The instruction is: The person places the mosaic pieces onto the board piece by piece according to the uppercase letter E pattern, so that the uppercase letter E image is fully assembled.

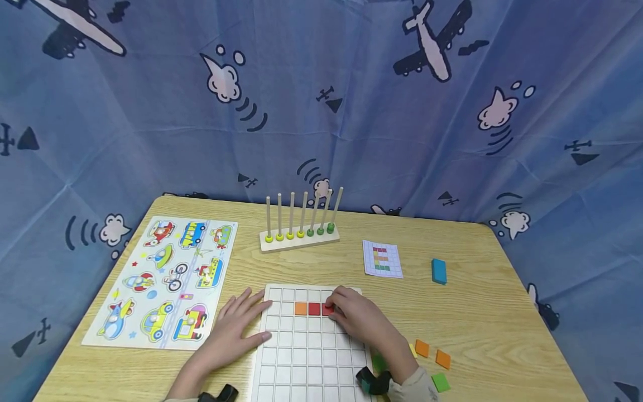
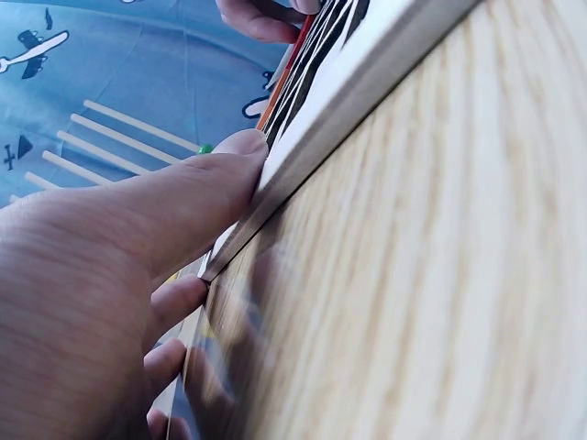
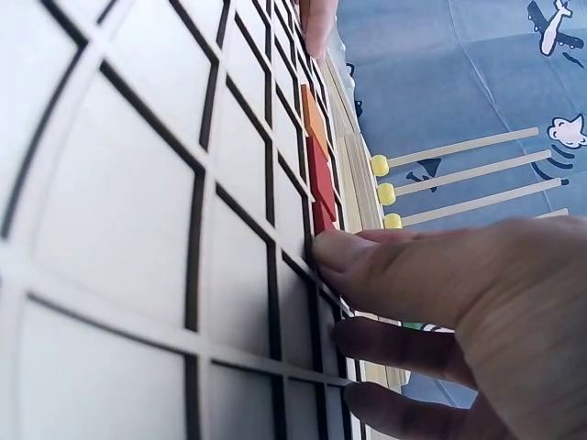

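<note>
A white grid board [image 1: 296, 357] lies at the front of the table. In its second row sit an orange tile [image 1: 300, 309] and a red tile [image 1: 313, 309], side by side. My right hand [image 1: 359, 315] pinches another red tile [image 1: 327, 309] at the cell to their right; thumb and fingertips cover part of it. In the right wrist view the thumb [image 3: 348, 252] presses against that tile, close to the board. My left hand [image 1: 236, 326], its fingers spread, rests at the board's left edge, and the left wrist view shows its thumb [image 2: 243, 147] touching the rim.
Loose orange tiles [image 1: 422, 348] and green tiles [image 1: 441, 382] lie right of the board. Behind are a printed pattern card [image 1: 394, 262], a blue block [image 1: 439, 271] and a peg stand [image 1: 301, 240] with yellow and green beads. A vehicle puzzle board [image 1: 161, 285] lies left.
</note>
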`<state>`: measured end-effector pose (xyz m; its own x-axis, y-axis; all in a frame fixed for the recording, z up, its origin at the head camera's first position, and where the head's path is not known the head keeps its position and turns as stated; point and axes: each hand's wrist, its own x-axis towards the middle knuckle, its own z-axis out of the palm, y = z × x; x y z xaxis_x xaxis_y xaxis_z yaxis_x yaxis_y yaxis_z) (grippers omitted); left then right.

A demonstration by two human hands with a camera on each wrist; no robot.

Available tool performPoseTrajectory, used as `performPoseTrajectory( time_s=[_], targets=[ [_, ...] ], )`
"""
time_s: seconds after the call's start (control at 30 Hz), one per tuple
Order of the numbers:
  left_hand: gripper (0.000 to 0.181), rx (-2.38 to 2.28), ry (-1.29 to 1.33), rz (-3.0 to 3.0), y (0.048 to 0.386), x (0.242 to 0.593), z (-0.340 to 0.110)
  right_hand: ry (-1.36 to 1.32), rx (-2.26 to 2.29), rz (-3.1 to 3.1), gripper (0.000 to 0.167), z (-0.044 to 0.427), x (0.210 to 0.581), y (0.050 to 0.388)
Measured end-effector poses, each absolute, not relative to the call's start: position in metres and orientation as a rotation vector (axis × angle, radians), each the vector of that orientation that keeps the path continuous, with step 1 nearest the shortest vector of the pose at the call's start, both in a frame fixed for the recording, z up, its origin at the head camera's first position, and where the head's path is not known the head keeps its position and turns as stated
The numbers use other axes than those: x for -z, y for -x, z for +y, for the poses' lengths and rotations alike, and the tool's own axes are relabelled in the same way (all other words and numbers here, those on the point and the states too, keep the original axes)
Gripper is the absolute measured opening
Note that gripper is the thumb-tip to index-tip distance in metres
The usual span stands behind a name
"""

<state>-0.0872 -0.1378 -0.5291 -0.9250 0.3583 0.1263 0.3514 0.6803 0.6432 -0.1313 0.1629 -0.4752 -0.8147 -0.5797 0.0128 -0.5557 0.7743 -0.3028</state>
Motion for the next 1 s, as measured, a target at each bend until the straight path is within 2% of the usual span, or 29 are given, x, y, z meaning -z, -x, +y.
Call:
performPoseTrajectory(
  time_s=[0.43, 0.67, 1.0],
  targets=[
    [0.060, -1.106, -0.603, 2.865, 0.088, 0.530, -0.138, 0.902, 0.449, 2.908, 0.013, 0.161, 0.476, 0.131],
    [0.059, -1.107, -0.600, 2.862, 0.088, 0.530, -0.137, 0.827, 0.483, 2.906, 0.019, 0.165, 0.475, 0.124],
    [0.059, -1.111, -0.612, 2.878, 0.087, 0.530, -0.137, 0.643, 0.435, 2.979, 0.025, 0.208, 0.457, 0.095]
  ],
)
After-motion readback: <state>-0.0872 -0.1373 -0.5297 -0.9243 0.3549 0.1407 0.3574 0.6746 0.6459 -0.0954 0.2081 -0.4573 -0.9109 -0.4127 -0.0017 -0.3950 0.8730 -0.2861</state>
